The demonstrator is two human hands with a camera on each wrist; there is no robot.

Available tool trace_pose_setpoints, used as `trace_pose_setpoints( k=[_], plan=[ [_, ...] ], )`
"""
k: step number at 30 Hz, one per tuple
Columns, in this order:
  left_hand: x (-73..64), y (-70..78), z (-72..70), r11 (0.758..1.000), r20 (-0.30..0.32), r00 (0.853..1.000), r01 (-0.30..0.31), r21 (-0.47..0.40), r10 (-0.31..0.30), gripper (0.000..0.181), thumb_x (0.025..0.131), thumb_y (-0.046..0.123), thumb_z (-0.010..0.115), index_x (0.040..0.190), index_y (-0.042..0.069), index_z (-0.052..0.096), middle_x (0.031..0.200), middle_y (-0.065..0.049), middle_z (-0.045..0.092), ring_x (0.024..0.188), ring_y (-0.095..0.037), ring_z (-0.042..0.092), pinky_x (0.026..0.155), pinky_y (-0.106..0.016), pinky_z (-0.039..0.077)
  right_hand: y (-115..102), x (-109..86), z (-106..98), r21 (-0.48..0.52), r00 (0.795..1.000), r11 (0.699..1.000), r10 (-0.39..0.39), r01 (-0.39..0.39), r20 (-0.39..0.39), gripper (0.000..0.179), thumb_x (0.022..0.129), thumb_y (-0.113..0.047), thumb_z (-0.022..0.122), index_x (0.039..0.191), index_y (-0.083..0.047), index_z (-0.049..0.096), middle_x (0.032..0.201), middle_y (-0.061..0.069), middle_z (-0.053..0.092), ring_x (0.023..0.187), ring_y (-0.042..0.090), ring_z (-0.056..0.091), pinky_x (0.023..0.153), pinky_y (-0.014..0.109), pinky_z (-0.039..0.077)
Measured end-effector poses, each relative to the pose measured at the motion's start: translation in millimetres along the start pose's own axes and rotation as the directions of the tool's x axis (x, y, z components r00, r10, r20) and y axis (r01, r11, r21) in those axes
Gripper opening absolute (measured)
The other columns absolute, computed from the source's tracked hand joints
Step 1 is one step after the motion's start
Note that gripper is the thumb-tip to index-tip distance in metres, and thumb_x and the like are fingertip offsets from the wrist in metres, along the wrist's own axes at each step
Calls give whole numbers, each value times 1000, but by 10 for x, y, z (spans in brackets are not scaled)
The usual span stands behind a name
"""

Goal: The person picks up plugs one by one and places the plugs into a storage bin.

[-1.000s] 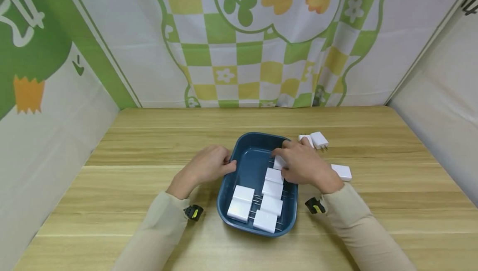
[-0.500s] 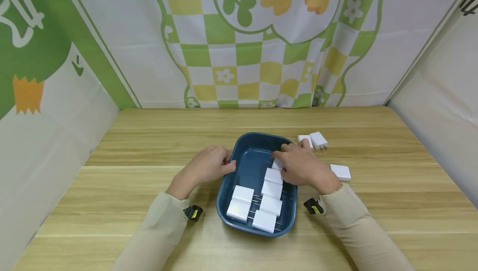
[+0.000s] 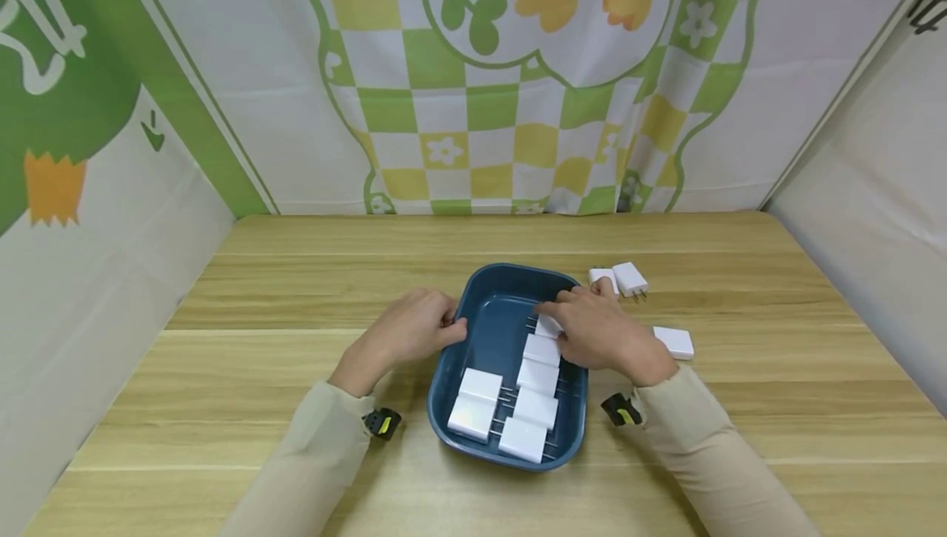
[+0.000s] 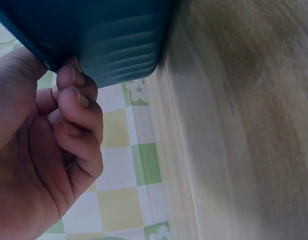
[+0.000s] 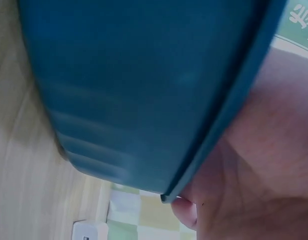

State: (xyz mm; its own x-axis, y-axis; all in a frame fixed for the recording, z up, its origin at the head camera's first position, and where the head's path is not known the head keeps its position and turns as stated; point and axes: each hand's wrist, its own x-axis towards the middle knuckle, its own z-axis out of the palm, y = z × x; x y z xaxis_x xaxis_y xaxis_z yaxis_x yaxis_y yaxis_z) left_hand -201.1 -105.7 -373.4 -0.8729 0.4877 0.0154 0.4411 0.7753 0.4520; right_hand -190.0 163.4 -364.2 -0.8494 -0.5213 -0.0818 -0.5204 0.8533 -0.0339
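Note:
A dark blue plastic basin (image 3: 494, 333) sits on the wooden table, with white wall chargers in two columns inside. My left hand (image 3: 417, 325) grips its left rim, thumb over the edge; the left wrist view shows curled fingers (image 4: 81, 107) against the outer wall. My right hand (image 3: 602, 331) reaches over the right rim and pinches a white wall charger (image 3: 547, 326) at the far end of the right column, its prongs facing left. Below it lies another charger (image 3: 542, 349). The left column holds a near charger (image 3: 471, 416) and one behind it. In the right wrist view the basin wall hides my fingertips.
On the table right of the basin lie two wall chargers side by side, the outer charger (image 3: 630, 278) with prongs showing. A single charger (image 3: 674, 343) rests nearer my right wrist. A patterned curtain (image 3: 518, 134) hangs behind the table's far edge.
My right fingers shift very slightly at the far charger, and more of its prongs shows now. The left hand keeps its grip on the rim.

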Motion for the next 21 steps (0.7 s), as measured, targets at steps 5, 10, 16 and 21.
trace_pose_setpoints(
  k=[5,10,16,21],
  plan=[
    [0,-1,13,1000,-15,1000,-4,9,4,44,95,23,63,58,15,42,51,7,35,46,-9,36,49,-25,28,40,-52,-78,128,997,991,-35,44,-71,38,94,-12,65,133,-11,66,116,10,67,102,25,62,84,48,33],
    [2,-1,32,1000,-41,999,11,15,-10,44,96,22,62,57,15,43,51,7,36,45,-9,37,49,-25,29,152,-117,-184,213,969,971,-60,113,-240,25,92,-9,67,117,-5,71,111,10,69,94,25,65,84,46,49],
    [6,10,38,998,-75,996,57,22,-55,45,97,24,62,57,15,43,51,6,37,46,-10,40,49,-26,31,331,-172,-284,284,968,957,11,63,-251,16,93,-6,65,107,-1,70,98,8,69,90,25,65,81,45,54],
    [3,16,44,996,-87,992,89,31,-86,45,97,24,62,57,15,44,52,6,38,47,-11,41,49,-27,31,505,-221,-300,302,982,953,81,-26,-171,18,92,-7,64,108,0,68,95,10,67,89,27,63,81,48,51]
  ],
)
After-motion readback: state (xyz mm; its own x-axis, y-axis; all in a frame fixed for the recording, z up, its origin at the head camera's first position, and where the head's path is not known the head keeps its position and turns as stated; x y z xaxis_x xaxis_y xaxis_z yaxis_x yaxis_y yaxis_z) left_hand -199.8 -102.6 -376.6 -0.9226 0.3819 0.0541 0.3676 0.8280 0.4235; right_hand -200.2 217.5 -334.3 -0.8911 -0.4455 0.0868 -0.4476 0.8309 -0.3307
